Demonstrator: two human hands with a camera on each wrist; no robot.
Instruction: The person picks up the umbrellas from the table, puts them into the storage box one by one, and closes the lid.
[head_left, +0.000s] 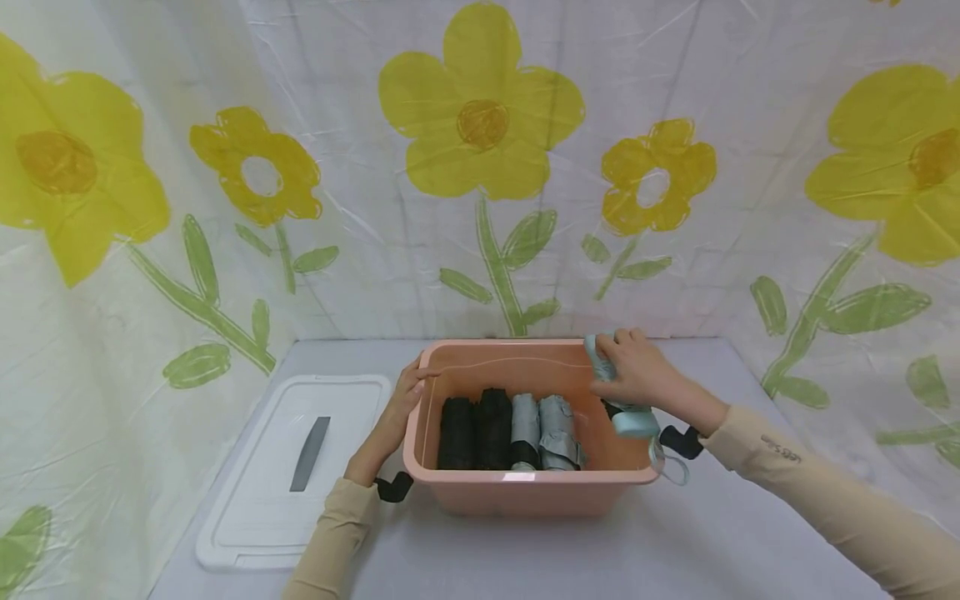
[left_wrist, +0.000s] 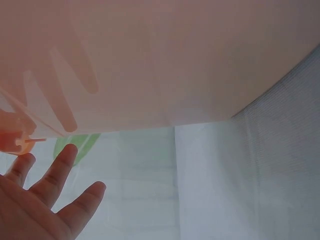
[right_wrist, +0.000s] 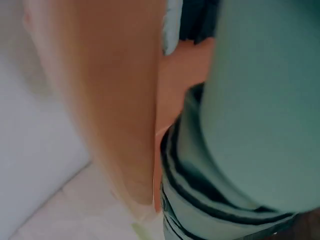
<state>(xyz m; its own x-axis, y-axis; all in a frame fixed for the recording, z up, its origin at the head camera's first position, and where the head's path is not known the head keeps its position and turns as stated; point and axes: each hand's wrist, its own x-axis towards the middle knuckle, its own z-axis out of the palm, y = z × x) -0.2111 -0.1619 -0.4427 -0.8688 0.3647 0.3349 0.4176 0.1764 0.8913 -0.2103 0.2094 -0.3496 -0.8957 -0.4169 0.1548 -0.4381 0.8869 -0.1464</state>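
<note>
A pink plastic storage bin (head_left: 525,493) stands before me without its lid. Inside it, two black folded umbrellas (head_left: 493,429) and two grey-blue folded umbrellas (head_left: 557,427) stand side by side. Over the bin's right end my right hand (head_left: 637,367) grips a light blue folded umbrella (head_left: 636,423), its handle toward me and a strap loop (head_left: 678,472) hanging outside the rim. The right wrist view shows that handle large and close to the bin wall (right_wrist: 115,100). My left hand (head_left: 401,400) rests at the left rim; in the left wrist view its fingers (left_wrist: 60,170) are spread and fairly straight.
A white lid (head_left: 255,492) with a grey handle (head_left: 310,454) lies on the table to the bin's left. The table (head_left: 480,558) has a pale cover. Behind it hangs a white curtain (head_left: 360,275) printed with yellow flowers.
</note>
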